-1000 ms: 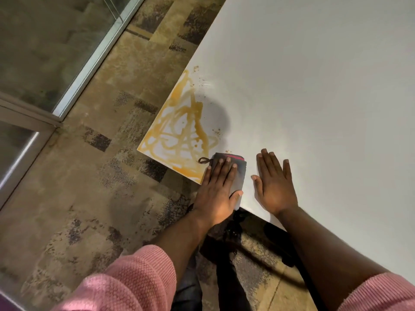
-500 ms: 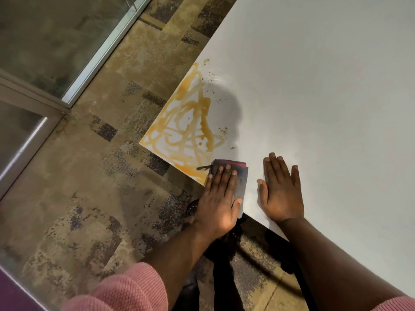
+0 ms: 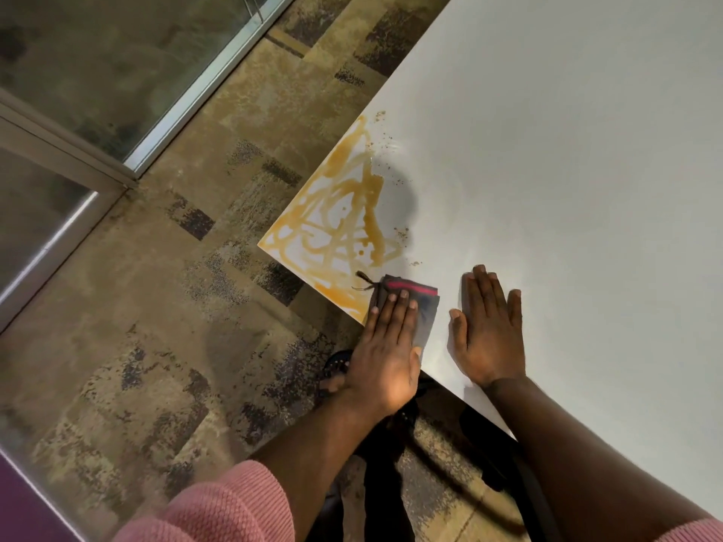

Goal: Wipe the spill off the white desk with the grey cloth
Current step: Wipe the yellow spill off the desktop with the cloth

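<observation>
An orange-brown spill [image 3: 344,221] streaks the near left corner of the white desk [image 3: 567,170]. A folded grey cloth [image 3: 424,307] with a red stripe and a loose dark loop lies on the desk at the spill's near edge. My left hand [image 3: 385,354] presses flat on the cloth, fingers extended together and covering most of it. To its right, my right hand [image 3: 487,330] rests palm down on bare desk, fingers spread, holding nothing.
Patterned brown carpet [image 3: 156,307] lies left of and below the desk. A glass partition with a metal frame [image 3: 195,95] runs along the upper left. Dark chair parts [image 3: 391,444] and a sandalled foot [image 3: 336,369] show under the desk edge.
The view has shifted slightly. My left hand stays pressed on the cloth at the spill's near edge, and my right hand remains flat on the desk.
</observation>
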The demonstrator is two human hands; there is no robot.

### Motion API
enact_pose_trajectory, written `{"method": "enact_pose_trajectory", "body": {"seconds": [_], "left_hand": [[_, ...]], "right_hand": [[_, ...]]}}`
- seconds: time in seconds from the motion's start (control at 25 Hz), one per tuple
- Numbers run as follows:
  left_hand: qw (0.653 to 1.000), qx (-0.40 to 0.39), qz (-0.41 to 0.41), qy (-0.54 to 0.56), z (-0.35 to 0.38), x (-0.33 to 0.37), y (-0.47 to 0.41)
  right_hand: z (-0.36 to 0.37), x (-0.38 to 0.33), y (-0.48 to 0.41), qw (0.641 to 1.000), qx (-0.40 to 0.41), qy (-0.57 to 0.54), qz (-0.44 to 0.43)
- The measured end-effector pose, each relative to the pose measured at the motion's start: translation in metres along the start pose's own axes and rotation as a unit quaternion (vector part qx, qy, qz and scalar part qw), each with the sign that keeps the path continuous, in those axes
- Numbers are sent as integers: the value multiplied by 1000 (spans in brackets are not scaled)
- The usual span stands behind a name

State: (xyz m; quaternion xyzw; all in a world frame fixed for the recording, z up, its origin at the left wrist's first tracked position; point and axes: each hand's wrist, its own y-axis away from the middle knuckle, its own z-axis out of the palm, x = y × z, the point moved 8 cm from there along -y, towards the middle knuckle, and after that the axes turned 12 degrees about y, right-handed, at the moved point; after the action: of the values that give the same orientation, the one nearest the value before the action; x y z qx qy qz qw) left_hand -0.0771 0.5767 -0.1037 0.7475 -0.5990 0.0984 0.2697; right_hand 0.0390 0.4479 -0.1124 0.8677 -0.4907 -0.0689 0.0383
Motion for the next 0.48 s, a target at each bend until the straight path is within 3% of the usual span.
{"method": "enact_pose_trajectory", "body": {"seconds": [0.32, 0.48], "left_hand": [[998, 25, 59, -16, -27, 7, -81], [998, 49, 36, -12, -32, 1, -88]], "right_hand": [[4, 1, -4, 1000, 23, 2, 7], [0, -2, -2, 1000, 23, 2, 12]]}}
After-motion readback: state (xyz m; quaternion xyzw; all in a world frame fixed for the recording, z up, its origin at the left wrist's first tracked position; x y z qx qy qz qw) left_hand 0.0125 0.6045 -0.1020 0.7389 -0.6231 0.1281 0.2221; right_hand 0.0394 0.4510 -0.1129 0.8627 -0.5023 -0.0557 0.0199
